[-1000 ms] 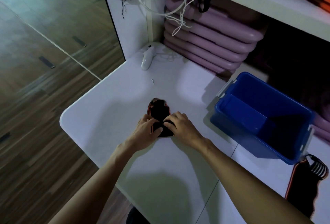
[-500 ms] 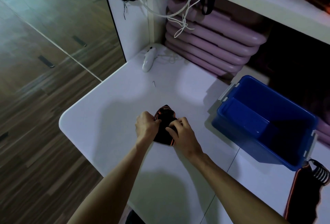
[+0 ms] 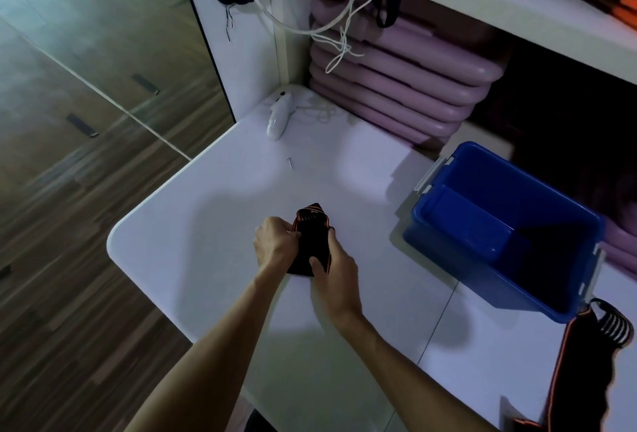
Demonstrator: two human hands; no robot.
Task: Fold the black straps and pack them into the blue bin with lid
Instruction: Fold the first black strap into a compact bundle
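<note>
White table (image 3: 213, 211): both hands pinch folded black strap (image 3: 312, 242); label unreadable.

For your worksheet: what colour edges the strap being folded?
Orange stripes edge the black strap, seen in the head view.

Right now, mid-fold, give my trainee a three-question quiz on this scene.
1. True or false: the bin already holds a folded strap.
2. Which hands grip the strap on the table? A) left only B) right only C) both
3. Where does the second strap lie relative to the bin?

Key:
1. False; no strap shows inside it.
2. C: left hand and right hand.
3. On the table, just nearer the person than the bin.
</note>
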